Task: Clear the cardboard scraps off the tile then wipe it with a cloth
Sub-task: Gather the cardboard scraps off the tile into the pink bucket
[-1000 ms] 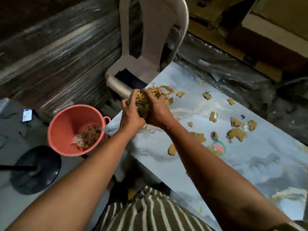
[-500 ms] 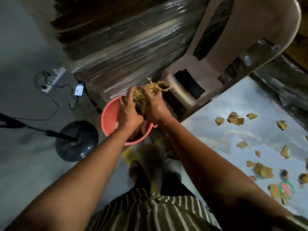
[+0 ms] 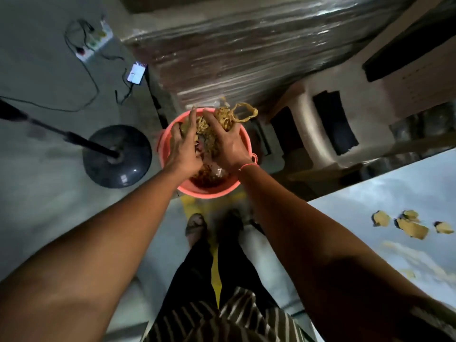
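My left hand point(image 3: 183, 149) and my right hand point(image 3: 228, 144) hover together over a pink bucket point(image 3: 209, 192) on the floor. Between them is a bunch of tan cardboard scraps point(image 3: 225, 117); the fingers are spreading and some strips hang loose above the far rim. More scraps lie inside the bucket. The marbled grey tile point(image 3: 407, 193) shows at the right, with three loose cardboard scraps point(image 3: 412, 228) near its left end. No cloth is in view.
A black fan base point(image 3: 117, 156) with its pole stands on the floor left of the bucket. A phone point(image 3: 136, 74) and a power strip point(image 3: 95, 43) with cables lie further back. A plastic chair point(image 3: 345, 114) and wrapped stacks point(image 3: 246, 45) stand behind. My feet point(image 3: 196, 228) are below the bucket.
Both hands carried the scrap bunch left from the tile to above the bucket. The fingers, tightly closed before, are now spreading over the bucket's opening.
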A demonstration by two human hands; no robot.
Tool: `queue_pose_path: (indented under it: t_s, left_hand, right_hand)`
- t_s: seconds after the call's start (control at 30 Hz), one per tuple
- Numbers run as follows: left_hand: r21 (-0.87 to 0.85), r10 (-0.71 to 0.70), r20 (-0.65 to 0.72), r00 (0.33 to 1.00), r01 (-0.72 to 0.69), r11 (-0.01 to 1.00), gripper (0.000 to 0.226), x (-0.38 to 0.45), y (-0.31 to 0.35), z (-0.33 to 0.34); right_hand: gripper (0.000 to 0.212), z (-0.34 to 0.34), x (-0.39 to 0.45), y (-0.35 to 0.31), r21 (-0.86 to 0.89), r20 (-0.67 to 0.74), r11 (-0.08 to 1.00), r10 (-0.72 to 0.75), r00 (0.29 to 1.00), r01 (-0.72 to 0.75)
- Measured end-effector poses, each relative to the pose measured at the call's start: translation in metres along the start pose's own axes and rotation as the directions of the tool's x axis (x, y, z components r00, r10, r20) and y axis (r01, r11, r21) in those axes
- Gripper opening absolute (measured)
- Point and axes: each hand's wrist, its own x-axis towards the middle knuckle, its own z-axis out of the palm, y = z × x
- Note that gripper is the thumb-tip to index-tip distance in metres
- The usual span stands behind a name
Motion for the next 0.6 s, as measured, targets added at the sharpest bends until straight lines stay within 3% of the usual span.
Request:
queue_pose_path:
  t_s: [0.17,0.27,0.43,0.5,0.6]
  left_hand:
    - [0.037,-0.046,0.167,0.985,0.04,0.998,0.119,0.026,-0.052,0.042]
    - [0.051,-0.052,0.165,0.985,0.044,0.998,0.122,0.034,-0.077,0.059]
    - [0.156,-0.055,0.201,0.978,0.023,0.987,0.132,0.031,-0.095,0.073]
    - [0.239,-0.033,0.2,0.979,-0.016,0.971,0.134,0.027,-0.098,0.075]
    - [0.362,0.032,0.158,0.987,-0.088,0.928,0.133,0.023,-0.097,0.075]
  right_hand:
    - [0.114,0.033,0.031,0.05,-0.114,0.277,0.993,0.068,0.958,-0.038]
    - [0.116,0.046,0.039,0.067,-0.228,0.364,0.971,0.152,0.919,-0.07]
    - [0.092,0.066,0.035,0.075,-0.32,0.428,0.944,0.218,0.877,-0.078]
    - [0.098,0.074,0.03,0.074,-0.341,0.446,0.937,0.23,0.865,-0.074]
    - [0.102,0.08,0.015,0.067,-0.398,0.367,0.917,0.184,0.912,-0.024]
